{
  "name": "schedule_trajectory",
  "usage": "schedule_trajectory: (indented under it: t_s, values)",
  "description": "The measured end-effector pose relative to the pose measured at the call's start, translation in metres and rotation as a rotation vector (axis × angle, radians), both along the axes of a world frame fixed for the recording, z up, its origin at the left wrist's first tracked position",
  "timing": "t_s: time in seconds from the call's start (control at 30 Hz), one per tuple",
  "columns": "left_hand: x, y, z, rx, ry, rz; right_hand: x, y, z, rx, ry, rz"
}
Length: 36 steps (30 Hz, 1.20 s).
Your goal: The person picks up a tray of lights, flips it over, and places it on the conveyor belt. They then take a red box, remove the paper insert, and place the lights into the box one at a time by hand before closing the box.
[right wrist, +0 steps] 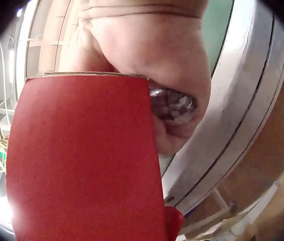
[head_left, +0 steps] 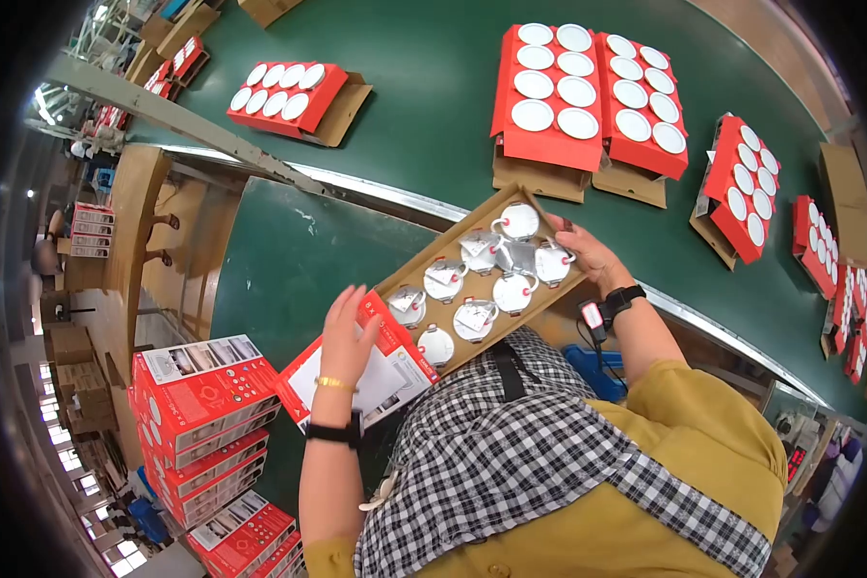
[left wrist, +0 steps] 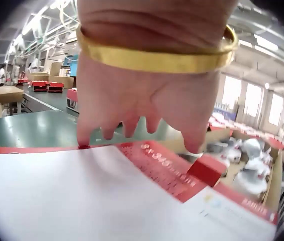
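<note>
From my end of the feed, I take the step in hand to be the handling of a loaded box between packing and closing, though I can't be certain whether the lid is on its way open or shut. The cardboard box (head_left: 530, 306) sits slanted in front of the person's checked apron (head_left: 491, 433), with white round lamps (head_left: 435, 344) in it, some under clear wrapping, and a small grey bag (head_left: 516, 256) among them. Its red-and-white lid (head_left: 385, 378) lies folded out beyond the left end. My left hand (head_left: 342, 337) is spread over that lid, fingers extended and slightly apart, gripping nothing; in the left wrist view one fingertip seems to touch the lid's edge. My right hand (head_left: 588, 252) grips the far end wall, fingers bent around its rim. Below the lid stands a stack of red boxes (head_left: 202, 385) beside the green table (head_left: 308, 241). As I judge it, the next move calls for a steady right-hand hold and a level box, so the loose lamps don't slide, while the left fingers get under the lid's edge to fold it over without snagging the wrapping.
</note>
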<state>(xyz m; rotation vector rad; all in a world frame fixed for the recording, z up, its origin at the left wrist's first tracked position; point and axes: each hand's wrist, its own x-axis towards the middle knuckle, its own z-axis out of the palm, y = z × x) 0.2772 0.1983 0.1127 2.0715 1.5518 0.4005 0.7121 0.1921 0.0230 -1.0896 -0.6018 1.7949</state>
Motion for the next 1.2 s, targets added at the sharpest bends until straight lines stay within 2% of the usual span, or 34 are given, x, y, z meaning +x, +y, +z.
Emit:
schedule_trajectory:
  t_s: [0.03,0.1,0.13,0.2,0.27,0.33,0.37,0.43,0.47,0.53,0.67,0.73,0.8,0.87,1.0,1.03,1.07,1.2]
  values:
    - [0.008,0.003,-0.002,-0.001,0.003,0.006,0.005,-0.002,0.002,0.016,0.001,-0.06]
    - [0.014,0.005,-0.008,-0.222,0.428,-0.022,0.013,-0.004,0.007,-0.004,0.019,-0.072]
    - [0.008,0.007,-0.015,-0.226,0.439,-0.022,0.016,-0.007,0.008,-0.029,0.032,-0.089]
    - [-0.002,0.014,-0.025,-0.329,0.284,-0.021,0.025,-0.009,0.005,-0.022,0.033,-0.115]
    - [-0.006,0.018,-0.024,-0.341,0.307,-0.01,0.03,-0.01,0.004,-0.011,0.011,-0.121]
    - [0.005,0.029,-0.032,-0.072,0.124,-0.021,0.027,-0.01,0.017,-0.039,-0.006,-0.142]
    - [0.013,0.037,-0.037,-0.078,0.104,-0.041,0.032,-0.009,0.01,-0.045,-0.022,-0.166]
    - [0.037,0.056,-0.029,-0.343,0.31,0.054,0.039,-0.011,0.008,-0.044,-0.041,-0.193]
    - [0.038,0.063,-0.033,-0.342,0.293,0.037,0.035,-0.01,0.012,-0.049,-0.074,-0.201]
    - [0.04,0.071,-0.037,-0.276,0.455,-0.095,0.03,-0.007,0.022,-0.009,-0.085,-0.164]
    - [0.053,0.075,-0.05,-0.184,0.493,-0.231,0.03,-0.012,0.033,-0.1,-0.074,-0.152]
    - [0.048,0.08,-0.055,-0.176,0.426,-0.234,0.022,-0.014,0.028,-0.066,-0.214,-0.214]
    - [0.041,0.085,-0.057,-0.183,0.384,-0.222,0.023,-0.014,0.038,-0.07,-0.055,-0.142]
    - [0.047,0.091,-0.05,-0.094,0.301,-0.285,0.027,-0.012,0.046,-0.067,-0.027,-0.163]
    - [0.063,0.109,-0.046,-0.075,0.203,-0.344,0.046,-0.011,0.068,-0.072,-0.178,-0.283]
    - [0.072,0.114,-0.035,-0.137,0.301,-0.344,0.048,-0.008,0.082,-0.086,-0.159,-0.24]
    - [0.075,0.114,-0.034,-0.135,0.301,-0.339,0.062,-0.006,0.076,-0.112,-0.126,-0.181]
    - [0.077,0.121,-0.052,0.001,0.159,-0.358,0.053,-0.002,0.09,-0.11,-0.199,-0.249]
